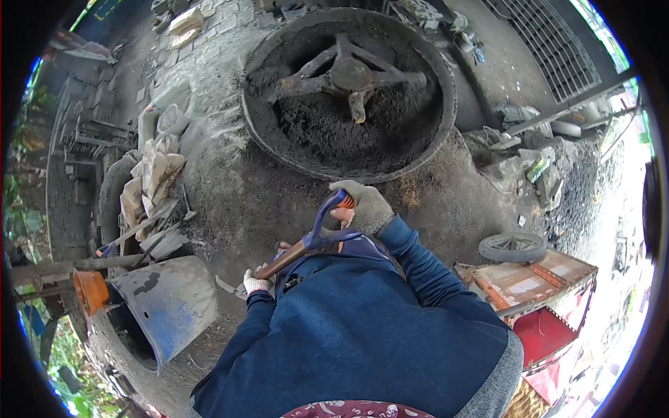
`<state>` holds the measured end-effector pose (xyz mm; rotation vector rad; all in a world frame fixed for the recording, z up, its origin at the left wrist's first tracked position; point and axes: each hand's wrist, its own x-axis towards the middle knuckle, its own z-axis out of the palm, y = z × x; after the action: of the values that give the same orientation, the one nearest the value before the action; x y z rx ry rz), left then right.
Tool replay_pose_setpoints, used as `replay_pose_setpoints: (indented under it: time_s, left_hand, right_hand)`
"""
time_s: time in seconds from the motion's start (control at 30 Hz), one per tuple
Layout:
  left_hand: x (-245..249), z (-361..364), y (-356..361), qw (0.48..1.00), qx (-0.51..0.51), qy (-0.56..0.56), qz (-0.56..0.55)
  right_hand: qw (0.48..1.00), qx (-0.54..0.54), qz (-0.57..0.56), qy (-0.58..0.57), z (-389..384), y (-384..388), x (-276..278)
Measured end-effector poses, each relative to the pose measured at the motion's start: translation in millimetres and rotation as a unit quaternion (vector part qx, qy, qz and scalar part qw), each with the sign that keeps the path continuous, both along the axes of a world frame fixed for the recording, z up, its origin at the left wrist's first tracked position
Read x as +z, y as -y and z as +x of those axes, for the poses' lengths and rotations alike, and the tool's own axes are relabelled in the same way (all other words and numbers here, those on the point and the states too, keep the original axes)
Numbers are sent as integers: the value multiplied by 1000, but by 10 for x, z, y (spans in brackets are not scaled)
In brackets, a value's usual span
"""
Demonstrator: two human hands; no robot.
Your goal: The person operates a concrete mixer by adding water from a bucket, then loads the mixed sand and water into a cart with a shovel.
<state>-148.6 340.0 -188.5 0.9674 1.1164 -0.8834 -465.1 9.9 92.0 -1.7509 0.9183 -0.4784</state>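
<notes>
The right gloved hand [368, 206] wraps the crossbar of a D-handled tool [322, 231]; the left gloved hand [258, 281] grips its brown shaft [280, 262]. The tool slants across the person's front, its lower end hidden, handle just short of the near rim of a round mixing pan [300, 166] holding dark, gritty material [327, 136]. Leftward, a barrel [171, 306] lies tipped.

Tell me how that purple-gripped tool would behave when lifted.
The tool should be stiff: its brown shaft looks straight and wooden. Slipping seems unlikely, with the gloved right hand on the purple grip and the left hand on the shaft. Balance is harder to judge: its far end isn't clear.
</notes>
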Motion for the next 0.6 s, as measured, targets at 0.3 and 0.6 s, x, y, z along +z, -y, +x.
replay_pose_setpoints:
  time_s: [0.3,0.6]
  left_hand:
    - [-229,764,-1173,990,116,53,-57]
    - [49,1370,-3091,966,20,226,-125]
  right_hand:
    - [952,288,100,4,2195,-1156,46]
    - [804,575,119,-91,3994,-2760,241]
